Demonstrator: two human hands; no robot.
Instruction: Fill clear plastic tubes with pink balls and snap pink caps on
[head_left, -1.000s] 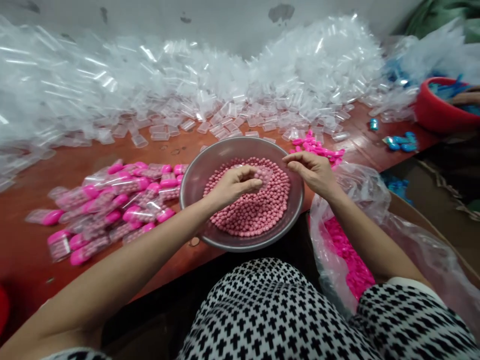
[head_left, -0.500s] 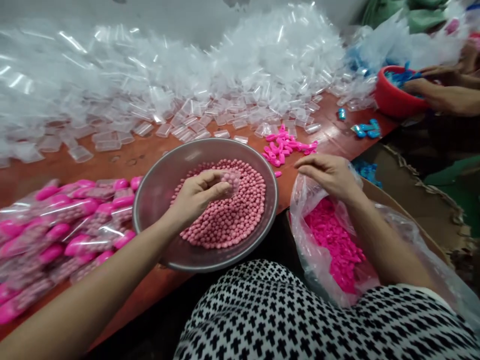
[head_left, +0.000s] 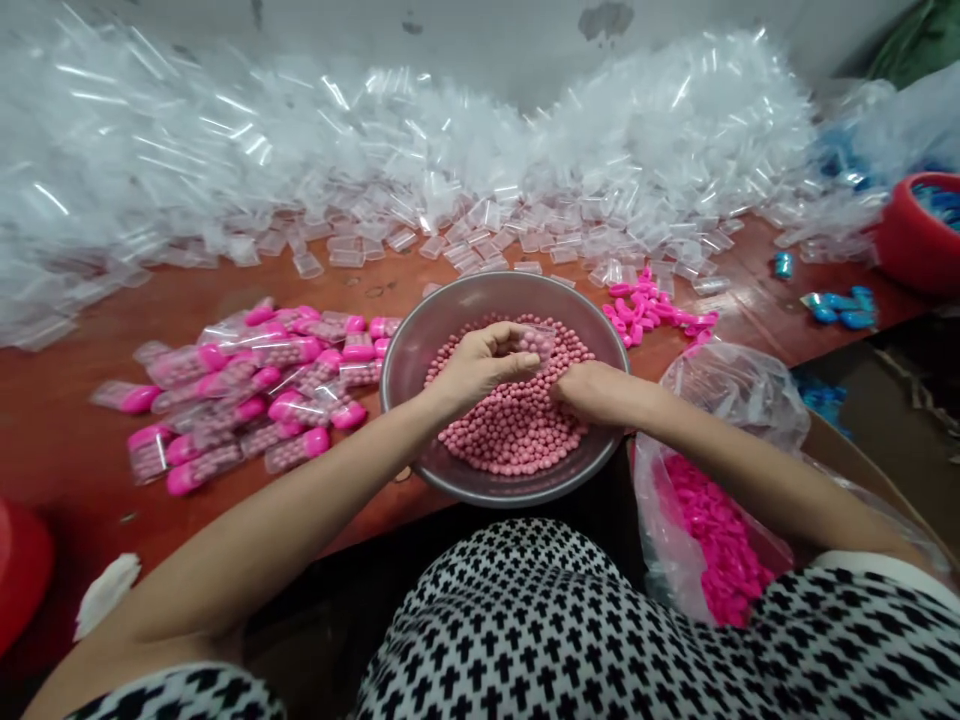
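Note:
Over the metal bowl (head_left: 397, 345), my left hand (head_left: 484, 365) is closed around a small clear plastic container (head_left: 538, 343) with pink beads inside. My right hand (head_left: 592, 392) is at the bowl's right side, its curled fingers dipped into the loose pink beads (head_left: 510, 435). The beads hide its fingertips, so what they grip does not show. Left of the bowl lies a heap of filled clear containers with bright pink caps (head_left: 300, 405). Loose pink caps (head_left: 641, 305) are scattered behind the bowl on the right.
A mound of clear empty containers (head_left: 450, 180) runs along the back of the table (head_left: 67, 420). At my right, a plastic bag (head_left: 750, 390) holds more pink pieces (head_left: 720, 540). Blue pieces (head_left: 844, 305) lie near a red tub (head_left: 911, 235). Another red tub (head_left: 19, 570) sits at the left edge.
My right hand has moved from above the plastic bag leftward into the bowl of beads. My left hand still holds the container over the bowl. The view has turned left.

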